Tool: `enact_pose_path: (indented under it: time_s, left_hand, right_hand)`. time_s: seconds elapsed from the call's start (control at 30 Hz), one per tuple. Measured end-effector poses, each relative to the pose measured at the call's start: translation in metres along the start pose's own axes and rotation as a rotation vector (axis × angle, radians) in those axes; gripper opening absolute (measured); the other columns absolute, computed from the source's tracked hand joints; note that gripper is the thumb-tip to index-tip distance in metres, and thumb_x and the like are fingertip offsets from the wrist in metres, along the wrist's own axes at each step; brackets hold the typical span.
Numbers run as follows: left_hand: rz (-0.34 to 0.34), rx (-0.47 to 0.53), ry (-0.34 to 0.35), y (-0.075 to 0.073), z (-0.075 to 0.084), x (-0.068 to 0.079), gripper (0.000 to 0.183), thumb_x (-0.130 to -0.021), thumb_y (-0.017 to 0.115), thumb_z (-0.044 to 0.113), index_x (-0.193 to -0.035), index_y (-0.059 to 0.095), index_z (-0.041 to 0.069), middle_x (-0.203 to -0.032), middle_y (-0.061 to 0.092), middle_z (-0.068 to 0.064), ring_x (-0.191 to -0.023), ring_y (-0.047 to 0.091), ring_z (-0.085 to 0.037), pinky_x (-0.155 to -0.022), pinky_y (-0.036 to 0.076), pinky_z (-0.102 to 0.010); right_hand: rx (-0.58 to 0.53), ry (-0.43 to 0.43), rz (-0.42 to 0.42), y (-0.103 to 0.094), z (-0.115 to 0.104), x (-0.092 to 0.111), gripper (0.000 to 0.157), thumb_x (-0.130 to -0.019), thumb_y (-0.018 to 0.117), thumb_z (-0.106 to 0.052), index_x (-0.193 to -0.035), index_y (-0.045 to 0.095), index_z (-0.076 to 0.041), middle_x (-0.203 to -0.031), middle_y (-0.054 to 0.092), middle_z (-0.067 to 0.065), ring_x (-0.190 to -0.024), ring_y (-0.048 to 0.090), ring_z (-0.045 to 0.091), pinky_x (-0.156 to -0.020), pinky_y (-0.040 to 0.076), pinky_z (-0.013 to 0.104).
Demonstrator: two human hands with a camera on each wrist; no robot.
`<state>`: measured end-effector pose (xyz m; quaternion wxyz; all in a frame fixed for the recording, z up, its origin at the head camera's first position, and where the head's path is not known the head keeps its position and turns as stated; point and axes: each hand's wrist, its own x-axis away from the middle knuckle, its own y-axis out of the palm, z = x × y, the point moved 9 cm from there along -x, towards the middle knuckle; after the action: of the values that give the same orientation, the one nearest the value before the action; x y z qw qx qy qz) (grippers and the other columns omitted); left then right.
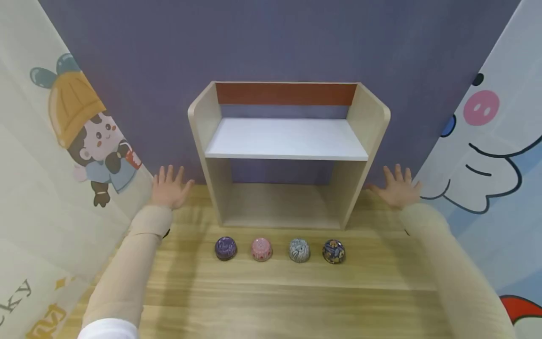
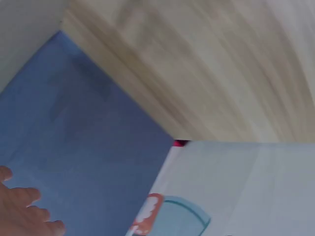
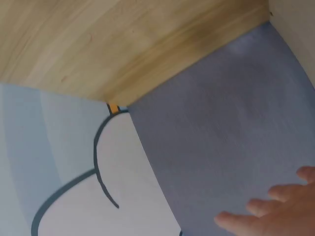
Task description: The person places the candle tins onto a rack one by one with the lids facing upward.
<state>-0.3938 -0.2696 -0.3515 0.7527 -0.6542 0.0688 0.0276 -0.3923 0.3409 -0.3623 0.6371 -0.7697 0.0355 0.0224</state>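
My left hand [image 1: 169, 187] is held out with spread fingers, left of a small two-tier shelf [image 1: 286, 137], and holds nothing. On the shelf's other side my right hand [image 1: 398, 189] is likewise spread and holds nothing. In front of the shelf, a row of small round patterned tins lies on the table: a purple one [image 1: 226, 248], a pink one [image 1: 261, 249], a grey-and-white one [image 1: 299, 250] and a dark blue one with a tan pattern [image 1: 334, 251]. Part of the left hand [image 2: 24, 209] and of the right hand [image 3: 278, 209] shows in the wrist views.
The wooden table [image 1: 271, 306] meets a dark blue-grey backdrop [image 1: 288, 40] behind the shelf. Curtains with printed cartoon figures hang at both sides, the left curtain [image 1: 38, 188] and the right curtain [image 1: 508, 165]. The shelf has a white upper board [image 1: 288, 136].
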Motion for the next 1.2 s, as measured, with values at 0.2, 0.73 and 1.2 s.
enact_pose_path:
  time_s: [0.2,0.73,1.2]
  left_hand:
    - [0.029,0.015,0.028,-0.025,0.010,0.007,0.067,-0.097,0.017,0.047,-0.144,0.018,0.000,-0.146,0.013,-0.033,-0.134,0.004,-0.051,-0.110,0.004,-0.061]
    - [0.341,0.024,0.237,-0.080,0.060,0.050,0.045,-0.091,0.049,0.026,-0.127,0.049,-0.001,-0.128,0.050,-0.021,-0.121,0.041,-0.039,-0.099,0.037,-0.054]
    - [0.273,0.292,0.190,-0.076,0.086,0.071,0.039,-0.094,0.045,0.022,-0.127,0.051,0.003,-0.126,0.053,-0.021,-0.108,0.051,-0.041,-0.086,0.044,-0.055]
  right_hand:
    - [0.007,-0.046,-0.046,-0.019,-0.005,0.005,0.096,-0.084,0.026,-0.071,-0.145,0.007,0.000,-0.145,0.003,0.036,-0.131,0.003,0.055,-0.098,0.005,0.075]
    - [-0.048,-0.162,0.158,-0.056,-0.035,0.036,0.058,-0.093,0.044,-0.036,-0.129,0.042,0.009,-0.127,0.042,0.037,-0.114,0.040,0.051,-0.093,0.035,0.063]
    - [-0.108,-0.227,0.208,-0.054,-0.049,0.061,0.049,-0.095,0.042,-0.033,-0.125,0.048,0.006,-0.125,0.047,0.033,-0.113,0.042,0.051,-0.094,0.033,0.064]
